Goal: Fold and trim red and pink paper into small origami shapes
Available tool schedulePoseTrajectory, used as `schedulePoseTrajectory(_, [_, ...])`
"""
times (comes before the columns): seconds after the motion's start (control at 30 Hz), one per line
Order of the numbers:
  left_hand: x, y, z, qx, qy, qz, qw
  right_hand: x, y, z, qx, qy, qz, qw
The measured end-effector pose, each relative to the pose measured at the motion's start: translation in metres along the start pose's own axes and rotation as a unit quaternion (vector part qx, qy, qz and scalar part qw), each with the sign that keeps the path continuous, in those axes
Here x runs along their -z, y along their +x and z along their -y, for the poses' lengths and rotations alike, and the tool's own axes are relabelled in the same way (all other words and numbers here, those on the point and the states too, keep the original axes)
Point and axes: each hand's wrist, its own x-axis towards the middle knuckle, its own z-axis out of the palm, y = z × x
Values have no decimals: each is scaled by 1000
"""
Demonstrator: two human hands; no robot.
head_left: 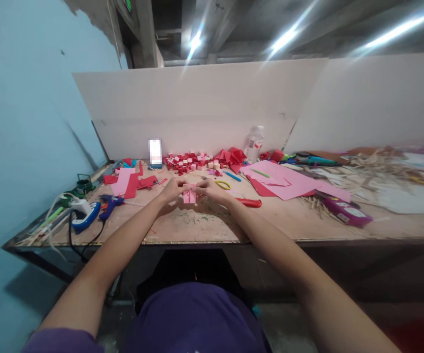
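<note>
Between my two hands is a small folded piece of pink paper [189,197], held just above the table. My left hand [174,190] pinches its left side, and my right hand [209,189] pinches its right upper edge. Creases run down its front. Just right of my right hand lie yellow-handled scissors [223,185], partly hidden by it. A red-handled tool [249,202] rests beyond my right wrist. Behind my hands is a pile of small red, pink and cream paper cubes [193,162].
A phone [155,153] stands upright at the back. On the left are red and pink scraps [125,181], a blue glue gun [109,206] and a power strip [86,218] with cords. Pink sheets [289,179], a clear bottle [254,143] and a purple box [347,212] are on the right.
</note>
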Motion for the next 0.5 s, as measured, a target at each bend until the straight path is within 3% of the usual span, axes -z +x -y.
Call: schedulePoseTrajectory(0.5, [0, -7, -12, 2, -2, 21, 1000, 2, 4, -6, -10, 39, 16, 999])
